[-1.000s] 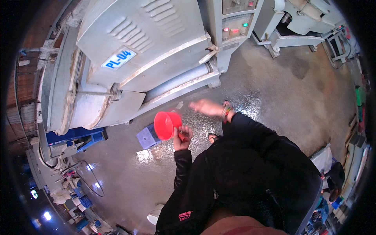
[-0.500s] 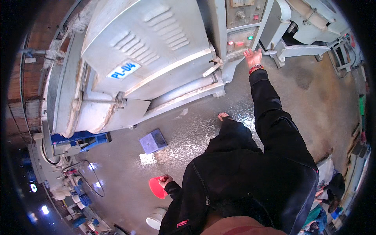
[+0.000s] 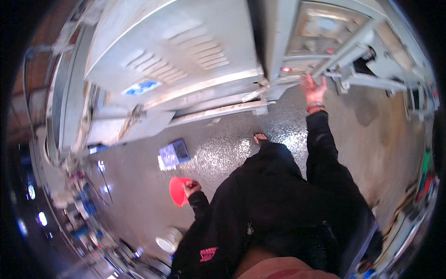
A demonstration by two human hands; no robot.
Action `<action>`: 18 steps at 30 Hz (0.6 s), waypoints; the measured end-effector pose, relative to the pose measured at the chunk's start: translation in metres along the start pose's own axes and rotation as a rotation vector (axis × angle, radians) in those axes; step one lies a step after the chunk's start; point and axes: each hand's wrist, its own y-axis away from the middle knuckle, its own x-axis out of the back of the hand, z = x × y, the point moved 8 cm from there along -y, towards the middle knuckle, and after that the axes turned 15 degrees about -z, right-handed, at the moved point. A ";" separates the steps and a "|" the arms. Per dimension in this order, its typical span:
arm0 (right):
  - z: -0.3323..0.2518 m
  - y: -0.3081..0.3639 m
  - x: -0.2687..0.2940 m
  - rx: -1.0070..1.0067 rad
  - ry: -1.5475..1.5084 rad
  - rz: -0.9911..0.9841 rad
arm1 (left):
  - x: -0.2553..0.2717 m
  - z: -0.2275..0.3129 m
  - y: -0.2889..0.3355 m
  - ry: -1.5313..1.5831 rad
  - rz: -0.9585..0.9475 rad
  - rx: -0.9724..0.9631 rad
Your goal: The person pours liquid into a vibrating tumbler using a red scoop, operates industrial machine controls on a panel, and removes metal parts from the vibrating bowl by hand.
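So closest in was the person's black jacket (image 3: 278, 200), with a white bucket (image 3: 169, 240) sitting on the floor just off its left side, nobody's hand on it. A bit further out the left hand (image 3: 191, 188) had its fingers curled round the right edge of a red dipper (image 3: 178, 191), so the picking-up part was done, and the dipper was up in that grip, out to the person's left, not set down anywhere. Couldn't tell if there was anything in it tbh, the angle hid most of the inside. Past that, a purple box-like thing (image 3: 174, 154) was on the wet floor (image 3: 218, 156), apart from the dipper, and a foot in a sandal (image 3: 260, 137) poked out ahead of the jacket. The right hand (image 3: 314, 92) was way out front, fingers spread and kinda blurry, nothing in it that I could see, right by the lower end of a control panel (image 3: 320, 35). I'd call that reach pretty much complete, but whether a finger was actually touching the panel, no clue. One red light (image 3: 285, 69) was glowing there, and the big grey machine (image 3: 172, 42) next to it had its slotted cover down, as far as I could make out, with another machine (image 3: 381, 79) off beyond on the right
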 end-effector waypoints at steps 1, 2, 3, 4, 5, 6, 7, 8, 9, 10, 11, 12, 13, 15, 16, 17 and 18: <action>0.004 0.002 -0.003 -0.040 0.018 -0.014 | 0.004 0.006 -0.005 0.006 -0.139 -0.019; -0.004 0.006 -0.001 -0.040 0.007 -0.074 | -0.018 -0.002 -0.008 -0.010 -0.053 -0.065; -0.005 0.014 -0.010 -0.058 0.021 -0.080 | -0.018 0.008 -0.016 -0.017 -0.041 -0.099; -0.006 0.005 0.007 -0.155 -0.036 -0.275 | -0.037 0.011 -0.027 0.028 -0.188 -0.112; -0.002 0.021 -0.017 -0.169 -0.025 -0.305 | -0.044 0.019 -0.029 -0.005 -0.076 -0.194; -0.003 0.023 -0.019 -0.139 -0.051 -0.303 | -0.044 0.030 -0.039 0.018 -0.054 -0.210; -0.004 0.024 -0.018 -0.139 -0.083 -0.297 | -0.064 0.029 -0.036 -0.006 -0.007 -0.188; -0.001 0.022 -0.016 -0.139 -0.167 -0.390 | -0.082 0.031 -0.036 0.083 -0.110 -0.159; 0.005 0.028 -0.013 -0.158 -0.171 -0.353 | -0.079 0.039 -0.029 0.096 -0.187 -0.202; 0.004 0.027 0.002 -0.170 -0.089 -0.319 | -0.090 0.035 -0.016 0.112 0.015 -0.202; 0.009 0.015 0.031 -0.241 -0.004 -0.329 | -0.090 0.043 -0.008 0.154 -0.035 -0.260; 0.024 0.020 0.043 -0.391 0.109 -0.372 | -0.079 0.048 0.005 0.183 -0.025 -0.296; 0.036 0.038 0.046 -0.536 0.303 -0.399 | -0.078 0.049 0.004 0.201 -0.039 -0.303; 0.083 0.072 0.054 -0.908 0.396 -0.477 | -0.061 0.053 0.017 0.276 0.019 -0.317; 0.103 0.086 0.056 -0.996 0.647 -0.454 | -0.031 0.059 0.021 0.288 0.029 -0.332; 0.128 0.105 0.026 -1.008 0.662 -0.486 | -0.008 0.068 0.027 0.298 0.033 -0.341; 0.163 0.138 -0.005 -1.210 0.782 -0.646 | 0.019 0.076 0.038 0.374 0.071 -0.364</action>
